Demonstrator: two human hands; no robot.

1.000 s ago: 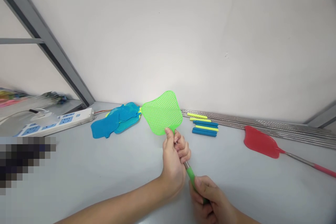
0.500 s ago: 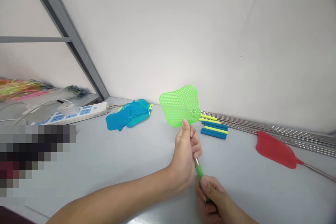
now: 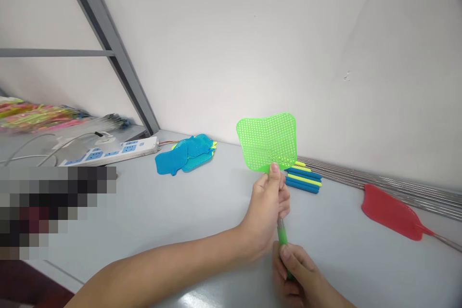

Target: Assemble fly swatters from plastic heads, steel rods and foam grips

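A bright green fly swatter [image 3: 269, 142] is held up above the table, its perforated head facing me. My left hand [image 3: 267, 204] is closed around its shaft just under the head, thumb on the lower rim of the head. Below it, my right hand [image 3: 299, 269] wraps round the dark green handle grip [image 3: 282, 237], and a short bit of metal shaft shows between the hands. Partly behind the swatter lie several blue and yellow handle grips [image 3: 303, 184]. To the right rests a red fly swatter [image 3: 393, 212], its shaft running out of view.
Several thin metal rods [image 3: 415, 193] lie along the wall at the right. Blue swatter heads [image 3: 171, 161] are piled at the left, yellow ones showing beneath. Further left are a white power strip [image 3: 117, 154] with cables, a grey metal frame [image 3: 133, 77] and bagged colourful items [image 3: 43, 118].
The camera view has turned slightly left, so the surroundings sit further right. The green swatter has become more upright and squarer to me. Both hands keep their hold.
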